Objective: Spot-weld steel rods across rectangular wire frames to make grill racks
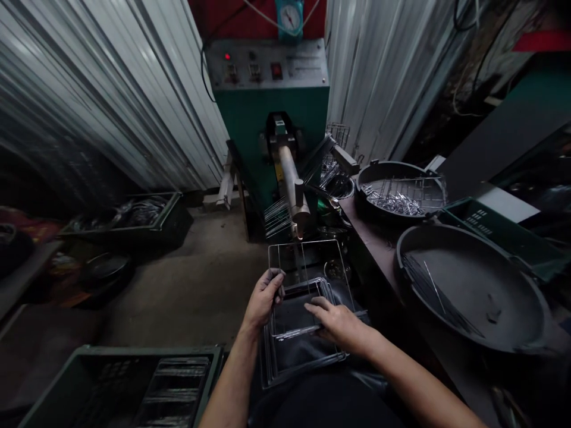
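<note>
A rectangular wire frame (304, 242) reaches forward from my hands, its far edge just under the tip of the spot welder's upper electrode arm (292, 181). My left hand (267, 292) is closed on the frame's left side wire, thumb on top. At the frame's right near part is my right hand (336, 321); its thumb and forefinger point left, and the lower fingers, partly hidden, curl at the near wires. Below, a stack of similar wire frames (267, 371) rests on my dark-covered lap. The lower electrode is hard to make out in the dark.
The green machine body (236, 122) stands ahead with a gauge (289, 19). To the right, a bench bears a round pan of short wire pieces (395, 202) and another pan (499, 285) with thin rods. A green crate (84, 356) with wire pieces is at lower left.
</note>
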The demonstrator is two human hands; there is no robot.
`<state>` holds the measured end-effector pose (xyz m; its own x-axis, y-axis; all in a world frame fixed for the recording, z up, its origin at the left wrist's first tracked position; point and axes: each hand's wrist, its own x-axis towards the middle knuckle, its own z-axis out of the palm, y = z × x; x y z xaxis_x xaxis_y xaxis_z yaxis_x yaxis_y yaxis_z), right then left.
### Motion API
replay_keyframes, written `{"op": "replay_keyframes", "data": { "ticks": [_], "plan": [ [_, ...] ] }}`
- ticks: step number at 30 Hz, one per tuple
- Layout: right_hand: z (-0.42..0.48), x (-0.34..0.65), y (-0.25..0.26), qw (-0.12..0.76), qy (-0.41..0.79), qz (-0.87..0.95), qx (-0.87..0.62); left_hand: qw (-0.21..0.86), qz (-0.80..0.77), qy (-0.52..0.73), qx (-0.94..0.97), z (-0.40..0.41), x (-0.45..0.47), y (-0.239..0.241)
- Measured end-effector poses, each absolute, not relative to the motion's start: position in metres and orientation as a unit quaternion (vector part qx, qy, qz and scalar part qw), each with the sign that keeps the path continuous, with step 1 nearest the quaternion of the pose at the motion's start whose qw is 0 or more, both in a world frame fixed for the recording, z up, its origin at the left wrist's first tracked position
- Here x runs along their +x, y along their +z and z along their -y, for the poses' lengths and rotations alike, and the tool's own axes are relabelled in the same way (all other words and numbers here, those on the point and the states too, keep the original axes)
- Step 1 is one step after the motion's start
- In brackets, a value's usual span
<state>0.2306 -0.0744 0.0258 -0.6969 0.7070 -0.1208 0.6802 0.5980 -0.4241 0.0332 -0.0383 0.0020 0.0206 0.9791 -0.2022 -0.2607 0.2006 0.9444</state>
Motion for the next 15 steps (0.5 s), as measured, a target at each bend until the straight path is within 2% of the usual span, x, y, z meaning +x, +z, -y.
{"op": "replay_keyframes", "data": {
  "ticks": [15],
  "plan": [
    [0.065,0.227,0.042,0.015,0.191,0.895,-0.403,0.614,-0.473,0.533,0.34,0.032,0.036,-0.004]
  ]
}}
